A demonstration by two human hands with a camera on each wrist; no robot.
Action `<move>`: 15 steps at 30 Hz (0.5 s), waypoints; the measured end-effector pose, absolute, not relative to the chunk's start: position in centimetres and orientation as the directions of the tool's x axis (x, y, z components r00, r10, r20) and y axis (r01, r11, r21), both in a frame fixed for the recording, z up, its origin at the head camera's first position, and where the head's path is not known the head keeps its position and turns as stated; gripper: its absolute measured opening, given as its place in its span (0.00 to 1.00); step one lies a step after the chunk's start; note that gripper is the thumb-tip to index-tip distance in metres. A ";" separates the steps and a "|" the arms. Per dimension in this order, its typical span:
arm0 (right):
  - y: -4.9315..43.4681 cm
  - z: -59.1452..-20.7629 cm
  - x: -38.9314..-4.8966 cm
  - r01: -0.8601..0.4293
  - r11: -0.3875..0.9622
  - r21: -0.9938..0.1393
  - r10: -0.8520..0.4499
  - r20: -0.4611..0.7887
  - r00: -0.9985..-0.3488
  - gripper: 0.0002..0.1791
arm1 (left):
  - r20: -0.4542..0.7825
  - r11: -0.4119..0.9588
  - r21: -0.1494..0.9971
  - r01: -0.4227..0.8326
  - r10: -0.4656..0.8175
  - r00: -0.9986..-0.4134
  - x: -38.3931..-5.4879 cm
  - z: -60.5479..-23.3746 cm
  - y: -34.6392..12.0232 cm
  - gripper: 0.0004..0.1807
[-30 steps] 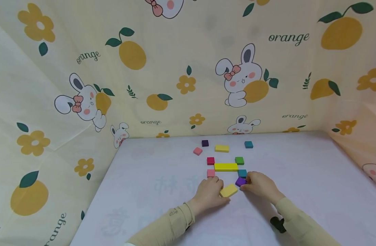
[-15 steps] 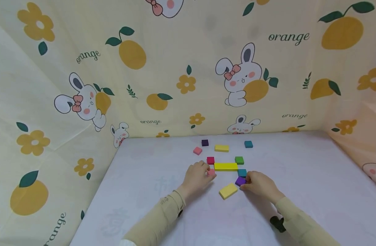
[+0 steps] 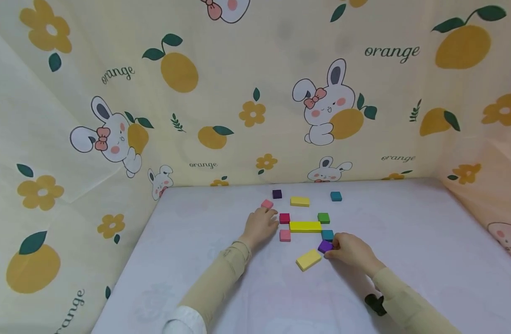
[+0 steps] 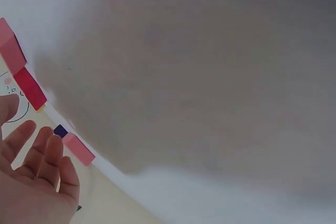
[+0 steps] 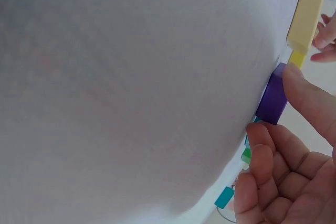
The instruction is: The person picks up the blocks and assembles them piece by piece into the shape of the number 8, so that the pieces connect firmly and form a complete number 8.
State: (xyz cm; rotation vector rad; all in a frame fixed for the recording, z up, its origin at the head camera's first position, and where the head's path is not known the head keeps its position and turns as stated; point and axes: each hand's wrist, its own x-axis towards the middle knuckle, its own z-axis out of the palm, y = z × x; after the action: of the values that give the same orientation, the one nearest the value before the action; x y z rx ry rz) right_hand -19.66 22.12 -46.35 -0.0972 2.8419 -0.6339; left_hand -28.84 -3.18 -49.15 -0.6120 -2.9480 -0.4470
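The sleeves (image 3: 213, 280) are beige, the left meeting white cloth (image 3: 185, 321).

Bunny-print backdrop (image 3: 263, 69) behind white table (image 3: 188, 222)

Around my hands (image 3: 260, 226) (image 3: 353, 252), I count three yellow blocks (image 3: 300, 202) (image 3: 305, 227) (image 3: 308, 260), two pink (image 3: 267, 203) (image 3: 285, 235), two teal (image 3: 336, 196) (image 3: 327, 235), two purple (image 3: 277, 194) (image 3: 324, 247), one red (image 3: 284, 218), one green (image 3: 324, 218).

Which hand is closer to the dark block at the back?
Left: the left hand is close in front of the dark block, slightly left; the right hand is farther off, in front and to the right, pinching the purple block.
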 end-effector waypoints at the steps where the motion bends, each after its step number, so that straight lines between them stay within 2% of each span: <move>1: 22.1 -46.4 -19.7 -0.014 0.904 -0.428 -0.113 -0.206 -0.972 0.16 | 0.151 0.877 0.265 0.401 0.373 -0.915 -29.0 -49.1 -3.0 0.18; 4: 22.2 -46.5 -19.7 -0.014 0.903 -0.430 -0.112 -0.205 -0.972 0.17 | 0.164 0.887 0.256 0.384 0.351 -0.922 -29.6 -48.8 -2.8 0.19; 9: 22.2 -46.5 -19.8 -0.007 0.904 -0.428 -0.107 -0.211 -0.972 0.17 | 0.218 0.925 0.177 0.337 0.297 -0.930 -30.7 -49.1 -3.4 0.19; 15: 22.2 -46.3 -19.8 0.005 0.909 -0.417 -0.098 -0.226 -0.969 0.17 | 0.215 0.939 0.099 0.329 0.303 -0.929 -31.3 -49.7 -4.2 0.19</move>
State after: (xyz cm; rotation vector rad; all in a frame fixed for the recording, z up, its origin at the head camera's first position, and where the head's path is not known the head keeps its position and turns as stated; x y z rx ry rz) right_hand -19.84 22.16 -46.35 -0.0706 2.8298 -0.6184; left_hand -31.34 -4.19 -49.70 -0.4770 -2.8986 -0.1979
